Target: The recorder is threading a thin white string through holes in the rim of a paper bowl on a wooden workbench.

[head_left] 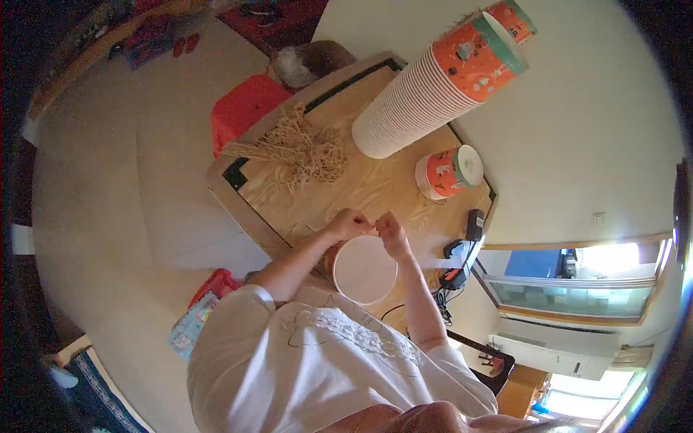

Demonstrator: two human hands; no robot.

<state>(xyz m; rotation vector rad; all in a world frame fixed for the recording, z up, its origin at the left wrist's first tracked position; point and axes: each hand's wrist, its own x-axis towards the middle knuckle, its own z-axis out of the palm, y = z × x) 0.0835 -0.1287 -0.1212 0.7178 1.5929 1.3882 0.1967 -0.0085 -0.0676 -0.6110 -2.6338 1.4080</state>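
Here are both hands, almost meeting above the far edge of the round tub [365, 273], which sits at the near side of the wooden surface [393, 191], close against the person's white shirt [317, 361]. The left hand [351, 224] has its fingers bent inward; the right hand [392, 234] curls in from the other side, fingertips near the left's. Are they closed on anything? Too small to tell for either one! Beyond them, a tangled bundle of tan strands [309, 153] spreads on the left, a tall stack of nested tubs [426, 101] rises farther back, and a shorter orange-and-green stack [442, 173] stands to the right.
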